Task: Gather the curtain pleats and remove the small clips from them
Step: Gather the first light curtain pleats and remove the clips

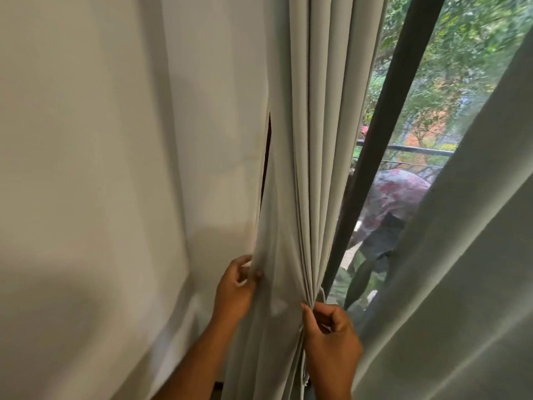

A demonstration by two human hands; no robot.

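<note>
1. Grey-green woven cloth, the curtain (314, 140), hanging in tight vertical pleats just left of the dark window frame (383, 140).
2. Pinched at the gathered pleats low on the curtain by the right hand (331, 339), thumb and forefinger closed on the folded edges; fingers (307, 310) narrow, holding cloth.
3. Held at the curtain's loose left edge by the left hand (235, 287), fingers curled around a fold, narrow and gripping fabric, with something pale showing between them, too small to name.
4. No clip plainly visible anywhere on the pleats; a thin pale cord or loop (322, 295) just right of the bunch, beside the window frame, identity unclear.
5. Second curtain panel (461, 269) well to the right of the window frame, untouched. Pale wall (115, 168) to the left of the curtain.
6. Handling, judged: soft, limp, fairly thick cloth; light in the hand but inclined to slip out of a loose pinch and to spring back open once released. Not fragile.
7. Best hold, judged: across the whole stack of pleat edges at the point already pinched, thumb on one face and forefinger on the other, firmly enough to keep the folds stacked.
8. Small clips likely stiff and sprung; worth steadying the cloth just beside each one, to avoid snagging or dragging the weave.
</note>
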